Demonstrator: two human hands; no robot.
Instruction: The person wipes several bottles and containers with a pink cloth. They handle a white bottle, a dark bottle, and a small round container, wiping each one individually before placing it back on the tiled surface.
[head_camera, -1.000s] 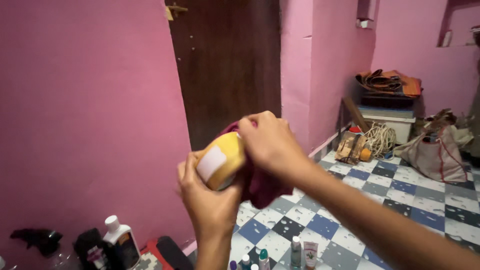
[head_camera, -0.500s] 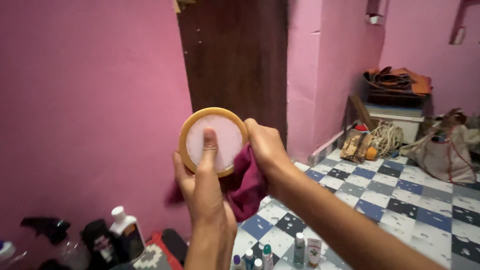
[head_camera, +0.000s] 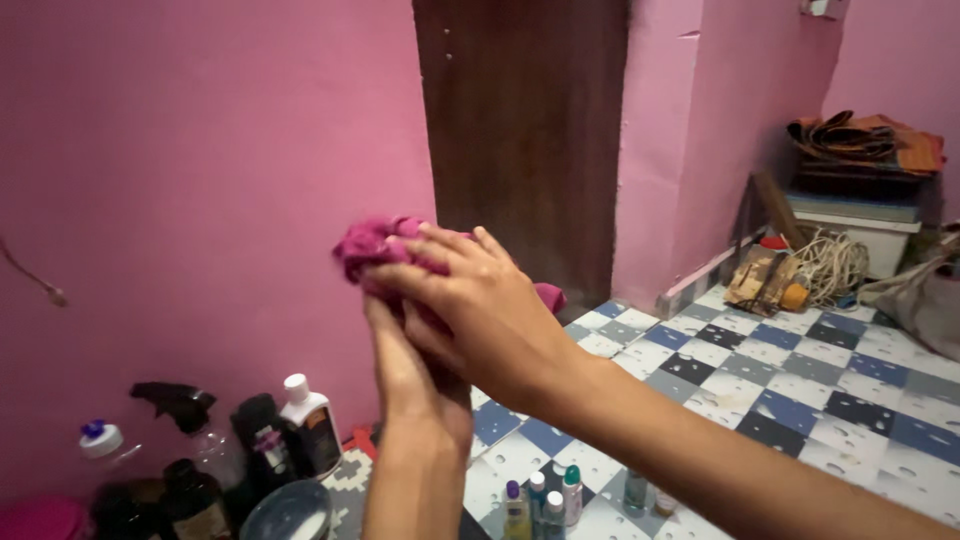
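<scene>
Cloth (head_camera: 375, 245), magenta and bunched, is held up in front of the pink wall (head_camera: 200, 180), pressed between both hands. The right hand (head_camera: 480, 310) lies over it with fingers spread flat, covering most of it; the left hand (head_camera: 405, 360) rises beneath, fingers curled up into the cloth. Whatever the cloth wraps is hidden. Below, bottles (head_camera: 305, 425) stand on the floor against the wall, and small bottles (head_camera: 545, 495) sit on the checkered tiles (head_camera: 780, 380). A brown door (head_camera: 520, 140) stands behind the hands.
</scene>
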